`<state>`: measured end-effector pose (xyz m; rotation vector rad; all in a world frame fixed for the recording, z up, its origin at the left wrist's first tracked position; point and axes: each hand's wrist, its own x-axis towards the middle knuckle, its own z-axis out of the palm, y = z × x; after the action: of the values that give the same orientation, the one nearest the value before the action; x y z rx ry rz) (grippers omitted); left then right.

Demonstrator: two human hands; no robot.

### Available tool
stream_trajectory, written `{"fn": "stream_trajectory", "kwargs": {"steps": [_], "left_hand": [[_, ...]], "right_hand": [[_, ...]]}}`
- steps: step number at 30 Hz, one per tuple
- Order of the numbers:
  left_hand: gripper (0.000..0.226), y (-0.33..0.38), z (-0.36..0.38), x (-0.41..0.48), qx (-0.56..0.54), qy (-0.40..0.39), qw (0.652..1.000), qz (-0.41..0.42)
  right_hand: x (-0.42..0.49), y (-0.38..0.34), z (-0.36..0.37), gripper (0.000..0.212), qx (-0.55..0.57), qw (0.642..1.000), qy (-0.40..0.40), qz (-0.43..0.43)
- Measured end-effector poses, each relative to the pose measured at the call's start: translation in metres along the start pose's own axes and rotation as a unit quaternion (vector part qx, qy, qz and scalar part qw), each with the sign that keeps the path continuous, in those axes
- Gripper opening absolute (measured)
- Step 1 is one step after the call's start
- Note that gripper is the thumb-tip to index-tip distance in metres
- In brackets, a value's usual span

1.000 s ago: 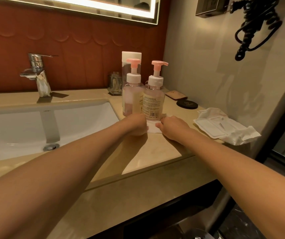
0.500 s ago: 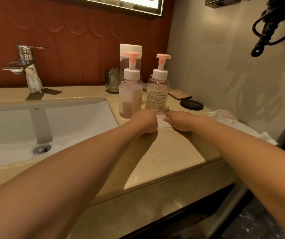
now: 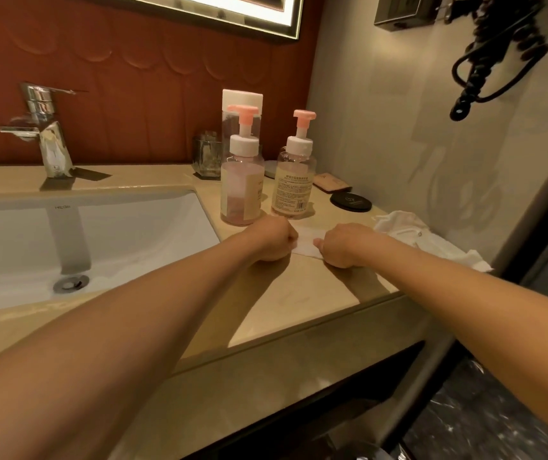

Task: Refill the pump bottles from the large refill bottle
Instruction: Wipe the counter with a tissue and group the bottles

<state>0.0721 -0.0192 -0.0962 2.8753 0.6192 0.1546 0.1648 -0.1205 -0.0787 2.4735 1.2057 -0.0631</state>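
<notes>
Both hands, left hand (image 3: 274,242) and right hand (image 3: 340,245), pinch a flat white paper sheet (image 3: 305,244) on the beige stone desk (image 3: 299,293), each grip closed on it. Just behind the sheet stand two clear pink-topped pump bottles (image 3: 242,184) (image 3: 294,180); behind those, the tall white-capped refill bottle (image 3: 242,97). Likely preparation; next, unscrewing a pump.

I noted a beige stone counter (image 3: 299,303) with an inset white basin (image 3: 106,234) and chrome tap (image 3: 46,134). On it stood two pink-topped pump bottles (image 3: 242,180), a taller bottle (image 3: 242,97) behind them, and a glass tumbler (image 3: 206,157). A black disc (image 3: 351,202), tan packet (image 3: 331,186), flat white tissue (image 3: 305,245) and crumpled white cloth (image 3: 432,240) lay there too.
</notes>
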Motion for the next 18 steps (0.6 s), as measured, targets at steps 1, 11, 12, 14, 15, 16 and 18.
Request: {"fn": "stream_trajectory", "kwargs": {"steps": [1,11,12,14,15,16,18], "left_hand": [[0.035,-0.001,-0.001,-0.005,-0.004,-0.001,1.0,0.01],[0.036,-0.015,-0.005,-0.084,-0.013,-0.009,0.998,0.06],[0.036,-0.017,-0.004,-0.09,-0.012,-0.008,0.998,0.059],[0.033,-0.022,-0.005,-0.106,0.009,-0.01,0.999,0.05],[0.031,-0.025,-0.005,-0.114,0.024,-0.009,0.999,0.046],[0.031,-0.027,-0.005,-0.122,0.033,-0.007,0.999,0.041],[0.03,-0.034,-0.006,-0.14,0.04,0.003,0.999,0.035]], "right_hand": [[-0.006,-0.001,0.002,0.047,0.003,1.0,0.003,-0.002],[-0.069,-0.046,0.019,0.043,-0.008,0.999,0.051,-0.014],[-0.071,-0.049,0.019,0.042,-0.002,0.999,0.049,-0.017],[-0.076,-0.062,0.021,0.043,0.027,0.999,0.041,-0.011],[-0.079,-0.07,0.022,0.048,0.046,0.998,0.037,0.003],[-0.081,-0.077,0.023,0.055,0.077,0.996,0.032,0.025],[-0.09,-0.093,0.023,0.07,0.152,0.985,0.03,0.072]]}}
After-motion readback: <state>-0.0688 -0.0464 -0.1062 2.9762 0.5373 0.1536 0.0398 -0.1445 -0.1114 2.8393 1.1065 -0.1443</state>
